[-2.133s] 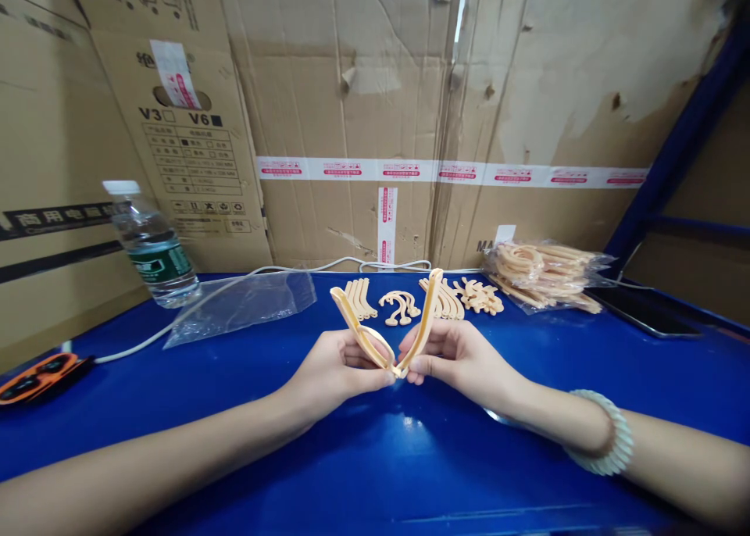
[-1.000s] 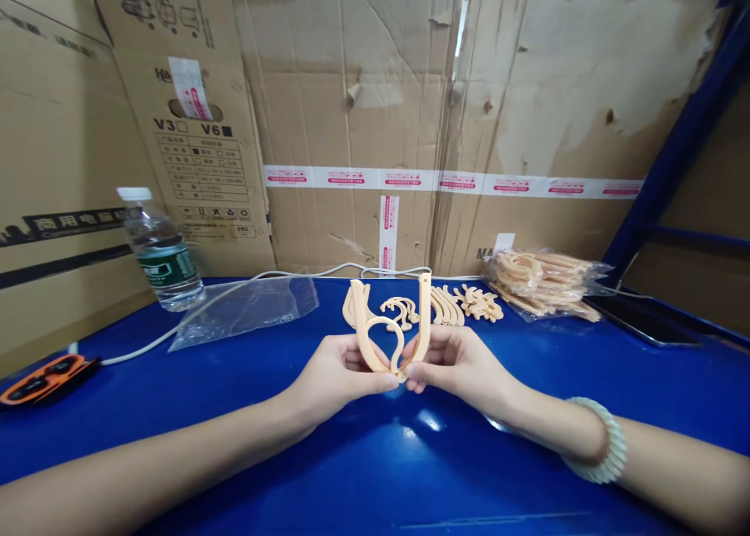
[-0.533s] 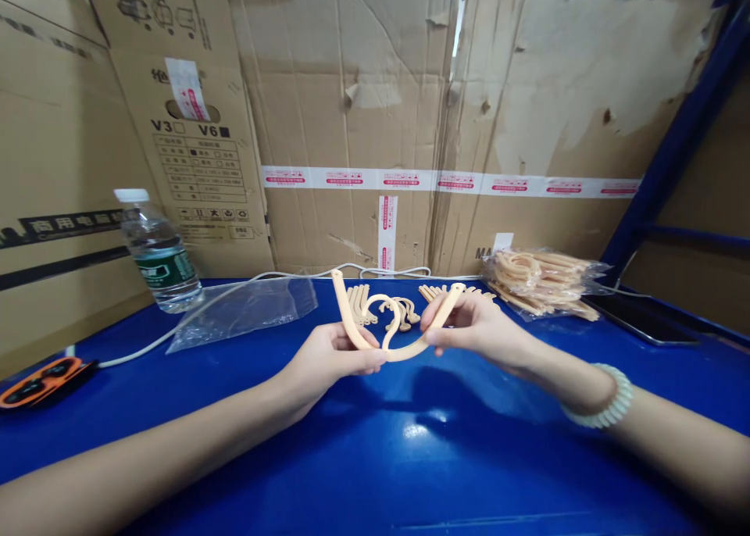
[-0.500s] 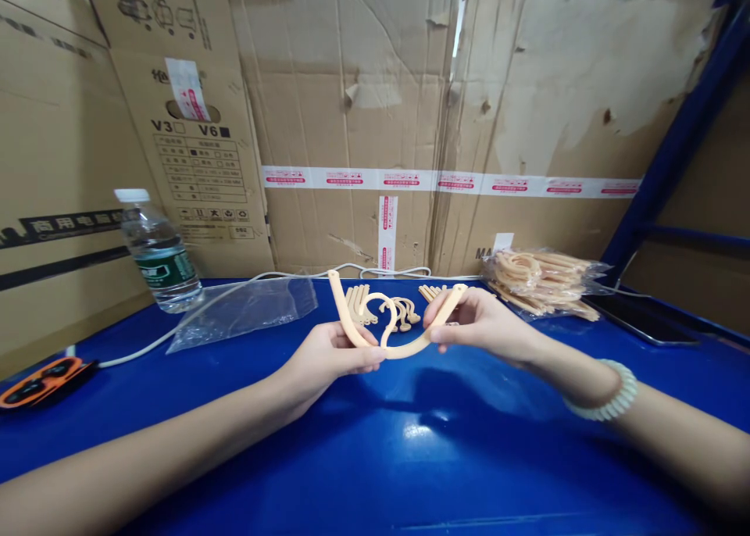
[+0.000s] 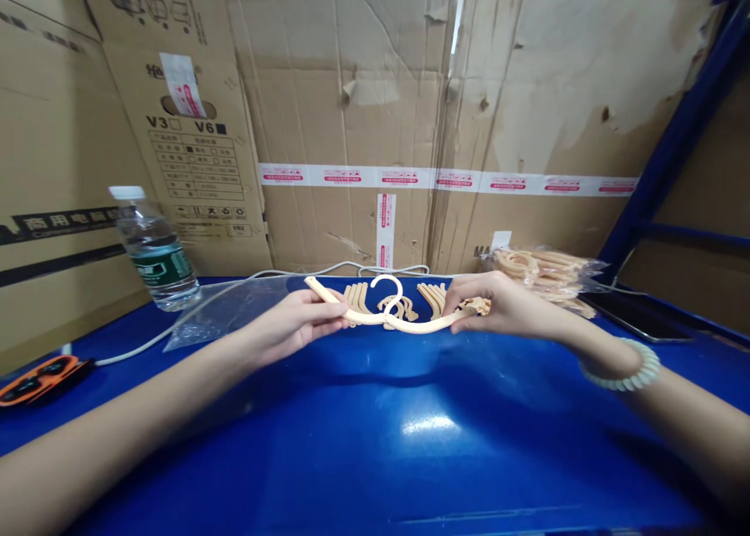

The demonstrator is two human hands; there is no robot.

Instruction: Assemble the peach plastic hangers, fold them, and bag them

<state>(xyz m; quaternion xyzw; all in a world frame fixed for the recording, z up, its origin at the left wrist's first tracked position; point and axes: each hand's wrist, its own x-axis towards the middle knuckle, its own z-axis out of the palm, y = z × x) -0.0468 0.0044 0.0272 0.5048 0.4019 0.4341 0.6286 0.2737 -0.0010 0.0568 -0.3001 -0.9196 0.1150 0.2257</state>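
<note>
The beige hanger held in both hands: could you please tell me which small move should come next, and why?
I would probably lower the hanger to the blue table: its arms spread sideways, the hook stands up between them, and the left hand and right hand each hold one above it.

My one view looks from my head, forward and down: my forearms [image 5: 152, 399] come in close from eight and four o'clock, left hand [image 5: 301, 319] and right hand [image 5: 495, 301] farther out, blue table [image 5: 375, 458] across six, cardboard wall [image 5: 351, 114] beyond at twelve.
</note>
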